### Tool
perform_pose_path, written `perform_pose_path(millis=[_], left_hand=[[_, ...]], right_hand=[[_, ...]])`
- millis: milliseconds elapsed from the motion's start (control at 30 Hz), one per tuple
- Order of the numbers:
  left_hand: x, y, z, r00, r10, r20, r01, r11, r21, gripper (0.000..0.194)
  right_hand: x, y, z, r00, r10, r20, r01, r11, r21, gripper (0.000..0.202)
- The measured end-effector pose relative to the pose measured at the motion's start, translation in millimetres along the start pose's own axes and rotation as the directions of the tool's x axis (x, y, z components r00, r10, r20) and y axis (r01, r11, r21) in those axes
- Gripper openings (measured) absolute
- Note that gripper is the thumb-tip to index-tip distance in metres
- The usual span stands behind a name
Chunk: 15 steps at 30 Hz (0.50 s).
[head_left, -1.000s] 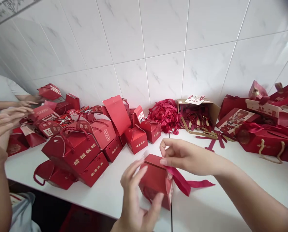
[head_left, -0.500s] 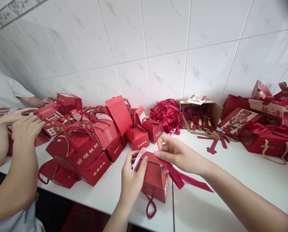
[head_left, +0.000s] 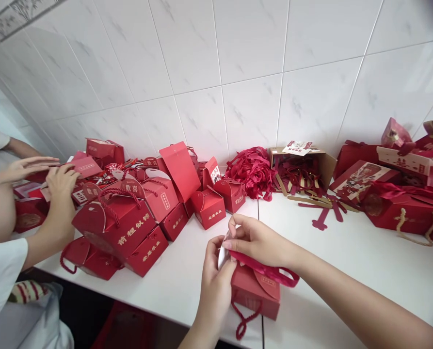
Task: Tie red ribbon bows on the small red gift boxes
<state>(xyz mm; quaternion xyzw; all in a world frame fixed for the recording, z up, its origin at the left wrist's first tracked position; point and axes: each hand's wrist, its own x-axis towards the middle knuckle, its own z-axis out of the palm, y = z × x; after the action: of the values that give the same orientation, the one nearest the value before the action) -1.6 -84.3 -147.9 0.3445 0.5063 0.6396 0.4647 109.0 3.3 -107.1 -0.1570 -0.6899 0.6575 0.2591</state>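
A small red gift box (head_left: 254, 291) with gold print stands on the white table, a twisted red cord handle (head_left: 246, 321) hanging from its near side. My left hand (head_left: 216, 276) is closed at the box's left end, around a curved, white-faced piece (head_left: 223, 254) that looks like a flap; whether it is part of the box is hard to tell. My right hand (head_left: 258, 240) pinches a dark red ribbon (head_left: 270, 271) against this piece. The ribbon trails in a loop over the box top. My fingertips nearly meet, and the ribbon's end is hidden between them.
Stacked red gift boxes (head_left: 118, 232) stand to the left. Behind are a heap of red ribbon (head_left: 250, 172) and a cardboard carton (head_left: 323, 169) of red and gold strips. More decorated boxes (head_left: 405, 213) lie right. Other people's hands (head_left: 61, 182) work at far left.
The box and both hands have shifted right and nearer. My right hand has brought the ribbon closer to my left fingers, and its tail now curls over the box. A co-worker's arms have moved.
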Motion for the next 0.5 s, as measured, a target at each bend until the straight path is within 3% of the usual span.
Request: perform_pose_path(millis=[233, 433, 500], left_hand=[[-8, -2, -1.9, 0.999, -0.045, -0.015, 0.043, 0.993, -0.114, 0.034], [-5, 2, -8.5, 0.987, 0.149, 0.062, -0.141, 0.984, -0.107, 0.028], [-1, 7, -12.2, 0.988, 0.147, 0.054, -0.142, 0.986, -0.09, 0.023]], right_hand=[[-2, -5, -7, 0.998, 0.011, 0.062, -0.012, 1.0, 0.012, 0.04], [-2, -4, -7, 0.996, 0.031, 0.085, -0.034, 0.999, 0.039, 0.042], [-1, -3, -7, 0.995, 0.032, 0.091, -0.039, 0.997, 0.072, 0.043]])
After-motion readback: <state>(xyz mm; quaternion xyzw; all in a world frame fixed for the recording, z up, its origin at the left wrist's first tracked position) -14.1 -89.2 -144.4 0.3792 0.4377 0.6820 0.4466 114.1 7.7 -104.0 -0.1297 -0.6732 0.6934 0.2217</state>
